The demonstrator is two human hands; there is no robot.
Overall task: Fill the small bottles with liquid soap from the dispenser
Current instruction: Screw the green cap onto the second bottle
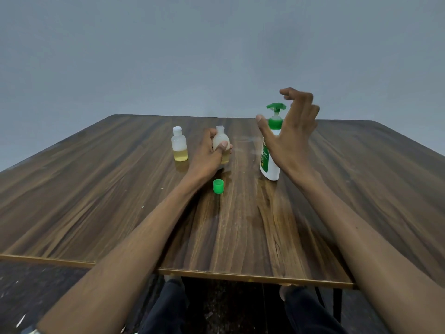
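Wood-grain surface: left hand fingers wrapped around small translucent uncapped bottle; right hand fingers spread beside white green-pump dispenser.

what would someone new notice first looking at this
Probably the right hand, open and raised in front of the green-topped soap dispenser at the table's far right. Next, the left hand wrapped around an uncapped small bottle mid-table, with a second small bottle standing to its left and a loose green cap nearer the person.
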